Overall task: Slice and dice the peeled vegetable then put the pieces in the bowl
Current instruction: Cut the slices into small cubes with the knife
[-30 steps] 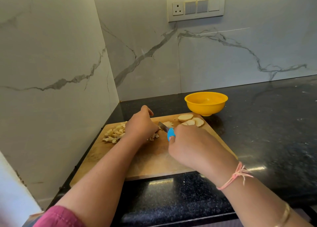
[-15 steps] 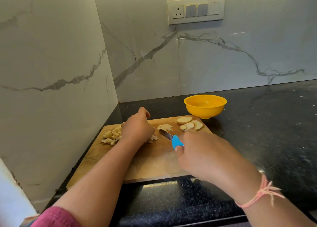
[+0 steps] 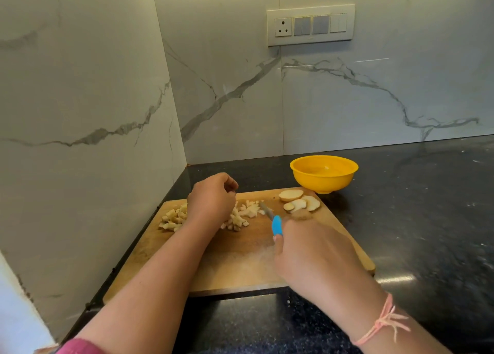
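1. Arching over the cutting board (image 3: 240, 268), the left grip (image 3: 212, 202) sits knuckles-up with its fingers curled down among the diced pieces (image 3: 246, 212). Whether it pinches any of them cannot be told.
2. The right grip (image 3: 312, 254) is wrapped tight round the blue handle of the knife (image 3: 276, 225), with the forearm coming in low from the near right. The blurred blade points away and to the left, its tip at the edge of the dice.
3. A second heap (image 3: 173, 220) of dice lies on the left side of the left grip.
4. Several round slices (image 3: 299, 202) lie at the board's far right corner, just beside the yellow bowl (image 3: 324, 173). The bowl stands on the dark surface (image 3: 414, 220) off that corner.
5. Compared with half a second ago, the left grip stays over the same spot and the right grip keeps its hold on the handle.
6. The small cluster by the blade, then separated by a gap, now runs together with the dice beside the left grip.
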Demonstrator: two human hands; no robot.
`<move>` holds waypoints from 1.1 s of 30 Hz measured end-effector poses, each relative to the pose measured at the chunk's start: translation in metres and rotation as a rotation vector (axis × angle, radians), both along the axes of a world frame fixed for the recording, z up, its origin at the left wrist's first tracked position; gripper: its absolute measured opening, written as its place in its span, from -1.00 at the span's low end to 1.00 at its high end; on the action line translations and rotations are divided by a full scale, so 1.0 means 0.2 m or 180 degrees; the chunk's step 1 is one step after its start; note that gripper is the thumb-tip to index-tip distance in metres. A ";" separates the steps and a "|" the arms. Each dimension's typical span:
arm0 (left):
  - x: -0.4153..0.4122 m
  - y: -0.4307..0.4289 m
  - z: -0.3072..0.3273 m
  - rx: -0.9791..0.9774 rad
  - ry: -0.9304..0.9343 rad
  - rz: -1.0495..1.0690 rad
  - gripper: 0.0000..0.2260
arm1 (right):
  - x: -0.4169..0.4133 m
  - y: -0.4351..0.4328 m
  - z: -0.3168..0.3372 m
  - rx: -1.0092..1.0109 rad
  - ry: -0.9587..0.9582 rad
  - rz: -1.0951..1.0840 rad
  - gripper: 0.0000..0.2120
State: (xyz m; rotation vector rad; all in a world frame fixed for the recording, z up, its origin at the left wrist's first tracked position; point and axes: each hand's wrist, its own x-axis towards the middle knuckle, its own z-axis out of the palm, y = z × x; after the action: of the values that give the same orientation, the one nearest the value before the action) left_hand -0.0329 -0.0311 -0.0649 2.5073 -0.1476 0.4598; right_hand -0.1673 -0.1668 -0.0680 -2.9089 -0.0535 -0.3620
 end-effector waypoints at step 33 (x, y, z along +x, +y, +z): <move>0.00 0.01 0.06 0.0078 0.0413 -0.0112 -0.65 | -0.10 -0.04 -0.03 0.0232 -0.0462 0.0107 -0.66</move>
State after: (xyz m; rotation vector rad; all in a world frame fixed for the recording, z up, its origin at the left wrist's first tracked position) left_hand -0.0328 -0.0293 -0.0527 2.5452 -0.1474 0.2815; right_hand -0.1865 -0.1744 -0.0745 -2.8019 -0.1089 -0.5565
